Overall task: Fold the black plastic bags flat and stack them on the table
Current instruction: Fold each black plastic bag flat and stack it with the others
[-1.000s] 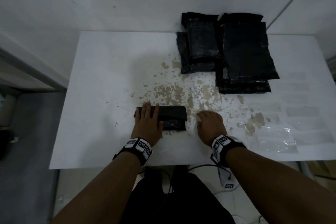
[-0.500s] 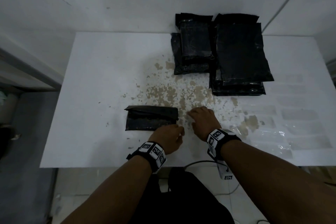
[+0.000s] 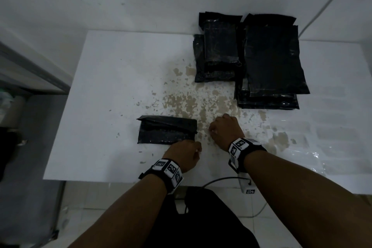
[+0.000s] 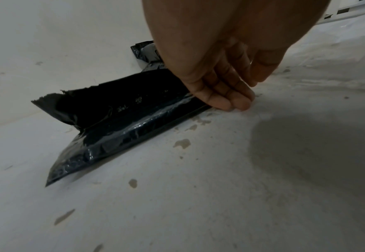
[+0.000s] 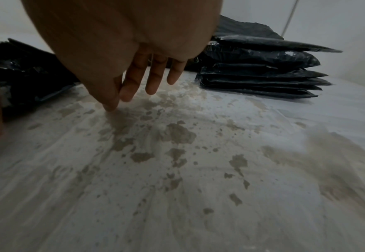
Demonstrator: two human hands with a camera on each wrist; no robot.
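A small folded black bag (image 3: 167, 131) lies near the front of the white table (image 3: 112, 86), its top flap standing slightly raised (image 4: 116, 122). My left hand (image 3: 185, 153) is at the bag's near right corner, fingers (image 4: 224, 98) together with their tips touching the table against the bag's edge. My right hand (image 3: 223, 131) hovers just right of the bag, fingers hanging straight and holding nothing; its thumb tip (image 5: 110, 106) touches the table. Two stacks of flat black bags sit at the back: a narrower one (image 3: 218, 52) and a wider one (image 3: 271, 62).
The tabletop's middle is worn with brown patches (image 3: 187, 102). A clear plastic sheet (image 3: 314, 147) covers the table's right part. A white wall stands right behind the stacks. A cable (image 3: 221, 179) hangs below the front edge.
My left hand came off the top of the folded bag and drew back to its near right corner. The bag's flap has lifted a little. My right hand edged slightly farther onto the table.
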